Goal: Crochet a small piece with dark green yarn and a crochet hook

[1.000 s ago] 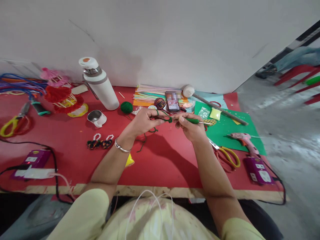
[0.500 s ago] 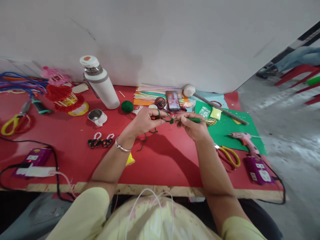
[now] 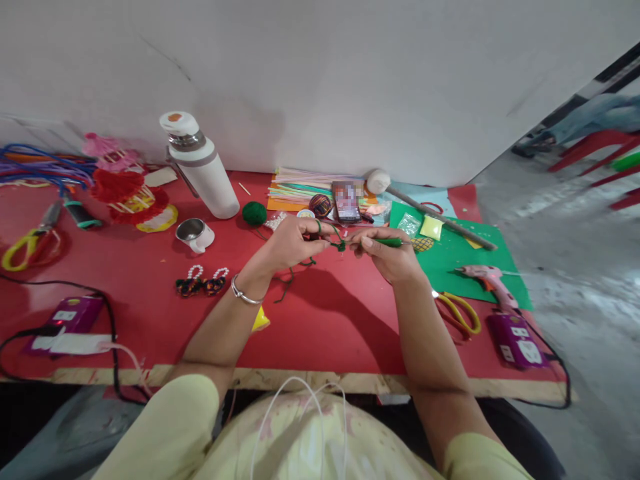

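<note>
My left hand is closed, pinching a strand of dark green yarn that also loops round a finger. A small green knotted piece of crochet hangs between my two hands. My right hand grips a crochet hook by its green handle, its tip at the green piece. Behind my left hand lies a ball of green yarn. A loose yarn end trails on the red table below my left wrist.
A white bottle and a steel-lined cup stand at left. Behind my hands are a phone and a multicoloured yarn ball. A glue gun and yellow-handled scissors lie at right. Two beaded yarn pieces lie near my left forearm.
The hook in my right hand has tilted slightly and its tip has shifted at the green piece. My hands otherwise stay in almost the same place.
</note>
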Available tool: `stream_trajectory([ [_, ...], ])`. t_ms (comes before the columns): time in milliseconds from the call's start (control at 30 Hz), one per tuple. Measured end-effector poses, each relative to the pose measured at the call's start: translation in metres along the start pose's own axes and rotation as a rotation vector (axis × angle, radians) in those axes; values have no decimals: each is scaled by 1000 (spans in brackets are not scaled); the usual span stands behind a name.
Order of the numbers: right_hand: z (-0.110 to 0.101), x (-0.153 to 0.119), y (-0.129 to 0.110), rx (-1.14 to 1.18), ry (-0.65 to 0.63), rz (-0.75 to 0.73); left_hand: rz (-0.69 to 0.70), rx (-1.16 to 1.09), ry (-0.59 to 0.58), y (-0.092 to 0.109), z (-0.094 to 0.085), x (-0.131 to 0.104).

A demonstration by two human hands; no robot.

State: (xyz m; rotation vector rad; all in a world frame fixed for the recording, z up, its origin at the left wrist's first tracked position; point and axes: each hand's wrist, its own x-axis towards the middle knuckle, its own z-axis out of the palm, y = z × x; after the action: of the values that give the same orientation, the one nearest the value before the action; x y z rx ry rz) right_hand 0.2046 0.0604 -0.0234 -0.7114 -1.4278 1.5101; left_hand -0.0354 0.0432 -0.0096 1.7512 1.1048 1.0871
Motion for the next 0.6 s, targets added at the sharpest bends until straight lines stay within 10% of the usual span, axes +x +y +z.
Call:
stream_trajectory([
  [600,1,0,-1,-67,-1,-1,21,15,-1,-1,2,0],
])
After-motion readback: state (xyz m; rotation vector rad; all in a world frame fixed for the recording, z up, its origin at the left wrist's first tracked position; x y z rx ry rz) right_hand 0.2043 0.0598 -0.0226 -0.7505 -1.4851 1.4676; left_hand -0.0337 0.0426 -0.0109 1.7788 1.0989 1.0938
